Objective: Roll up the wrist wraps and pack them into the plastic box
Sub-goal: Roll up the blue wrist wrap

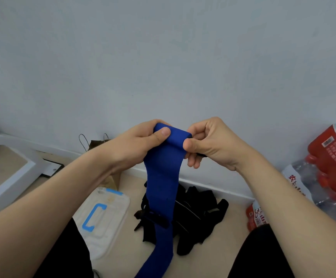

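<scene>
Blue wrist wrap [163, 177]: its rolled top end is pinched between left grip [143, 141] and right grip [209, 141], side by side; the long tail hangs straight down below them. Plastic box [102, 213] lies lower, nearer the left grip.

Both your forearms [62, 187] reach forward, bare, hands raised level and close together. Your left hand [139, 144] pinches the blue wrap [162, 177], thumb on top; your right hand [213, 143] curls its fingers in, thumb pressing the rolled end.
</scene>
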Demonstrator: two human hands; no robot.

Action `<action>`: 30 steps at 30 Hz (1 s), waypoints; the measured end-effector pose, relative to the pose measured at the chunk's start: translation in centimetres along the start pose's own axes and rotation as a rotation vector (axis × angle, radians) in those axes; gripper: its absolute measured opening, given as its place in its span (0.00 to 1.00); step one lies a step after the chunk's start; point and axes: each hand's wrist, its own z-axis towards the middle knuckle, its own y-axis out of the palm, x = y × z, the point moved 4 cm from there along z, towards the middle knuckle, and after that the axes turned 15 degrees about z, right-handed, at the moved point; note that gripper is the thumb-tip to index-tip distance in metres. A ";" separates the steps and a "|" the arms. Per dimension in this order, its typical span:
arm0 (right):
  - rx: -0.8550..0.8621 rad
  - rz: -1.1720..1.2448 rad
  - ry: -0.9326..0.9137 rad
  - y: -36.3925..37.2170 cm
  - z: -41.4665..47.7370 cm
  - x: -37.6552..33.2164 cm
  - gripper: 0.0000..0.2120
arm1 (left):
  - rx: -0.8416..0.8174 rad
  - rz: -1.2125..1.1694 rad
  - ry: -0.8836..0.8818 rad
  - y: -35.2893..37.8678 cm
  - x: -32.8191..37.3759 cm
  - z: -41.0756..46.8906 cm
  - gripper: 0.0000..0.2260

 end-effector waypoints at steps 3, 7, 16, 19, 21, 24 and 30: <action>0.077 -0.045 -0.044 0.1 0.0 -0.3 0.11 | 0.104 0.022 0.053 -0.8 0.4 0.0 0.09; 0.159 -0.077 -0.222 0.3 0.0 -1.3 0.10 | 0.133 -0.077 0.074 -1.2 1.2 -0.2 0.06; 0.142 -0.218 -0.132 1.0 0.2 -0.4 0.16 | 0.195 -0.129 -0.001 -2.6 1.3 -1.2 0.13; 0.115 -0.211 -0.113 1.2 0.2 -0.4 0.12 | 0.187 -0.017 0.059 -3.0 1.4 -1.7 0.18; 0.150 -0.221 -0.162 1.3 0.2 -0.5 0.11 | 0.189 0.052 0.110 -3.1 1.6 -1.9 0.19; 0.166 -0.215 -0.200 1.5 0.2 -0.7 0.12 | 0.192 0.220 0.168 -2.9 1.9 -2.0 0.11; 0.223 -0.319 -0.234 1.8 0.1 -1.0 0.15 | 0.192 0.377 0.202 -2.1 1.9 -2.4 0.05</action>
